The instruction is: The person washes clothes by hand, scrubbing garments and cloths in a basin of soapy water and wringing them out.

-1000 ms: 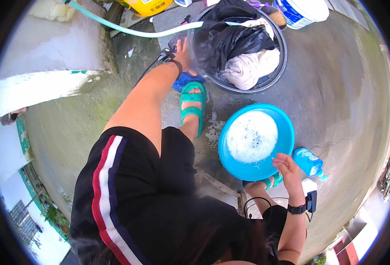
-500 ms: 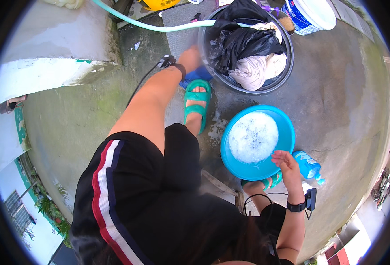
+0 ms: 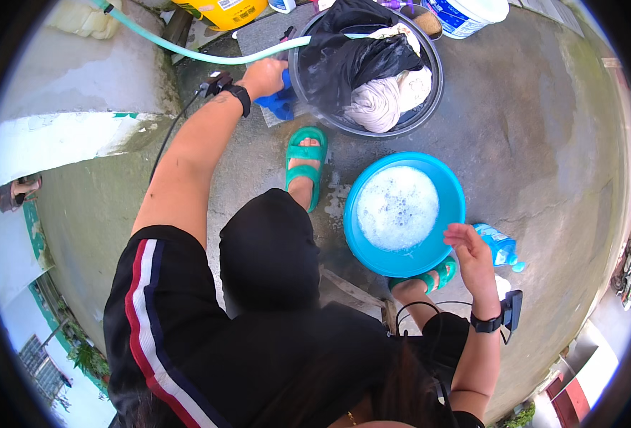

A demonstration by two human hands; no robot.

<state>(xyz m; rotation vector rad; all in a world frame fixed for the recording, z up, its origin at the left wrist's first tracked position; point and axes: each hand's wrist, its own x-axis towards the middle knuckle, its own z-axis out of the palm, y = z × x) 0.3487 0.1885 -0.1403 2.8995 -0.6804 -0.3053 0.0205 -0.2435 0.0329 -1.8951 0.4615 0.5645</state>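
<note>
A green hose [image 3: 208, 53] runs into the dark tub [image 3: 433, 93] of wet clothes [image 3: 372, 71], gripped by the left hand [image 3: 262, 75] at the tub's rim. The right hand [image 3: 472, 250], open and holding nothing, hovers beside the blue basin [image 3: 372, 250] of suds on the concrete floor [image 3: 544, 143].

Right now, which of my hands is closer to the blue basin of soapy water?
Right. Your right hand is at the blue basin's rim; your left hand is away by the dark tub.

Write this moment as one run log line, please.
left hand: on blue object by dark tub | right hand: open, at blue basin rim
</note>
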